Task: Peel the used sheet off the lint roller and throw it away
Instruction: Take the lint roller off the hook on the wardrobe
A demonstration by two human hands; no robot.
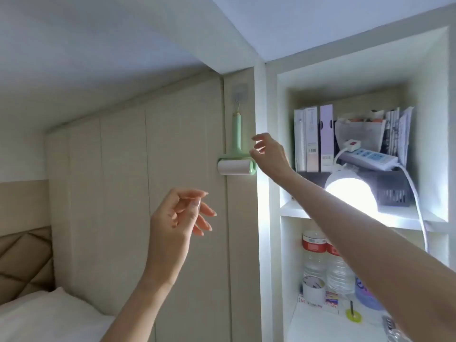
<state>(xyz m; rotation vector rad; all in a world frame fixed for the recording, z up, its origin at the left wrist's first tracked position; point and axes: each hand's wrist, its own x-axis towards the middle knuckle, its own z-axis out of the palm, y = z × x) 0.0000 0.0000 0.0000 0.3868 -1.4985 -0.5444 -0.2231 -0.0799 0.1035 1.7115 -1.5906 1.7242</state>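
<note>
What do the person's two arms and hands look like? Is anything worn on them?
Both forearms are bare; no sleeve shows anywhere in view. The left hand has long fingernails that extend past the fingertips, with a pale, natural look. The right hand shows no glove, watch or bracelet; a ring cannot be made out.

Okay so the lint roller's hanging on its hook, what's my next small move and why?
Probably close the right hand around the green handle of the lint roller and lift it off the hook. That hand is open right beside it, nothing is held yet, and the left hand waits empty below.
</note>
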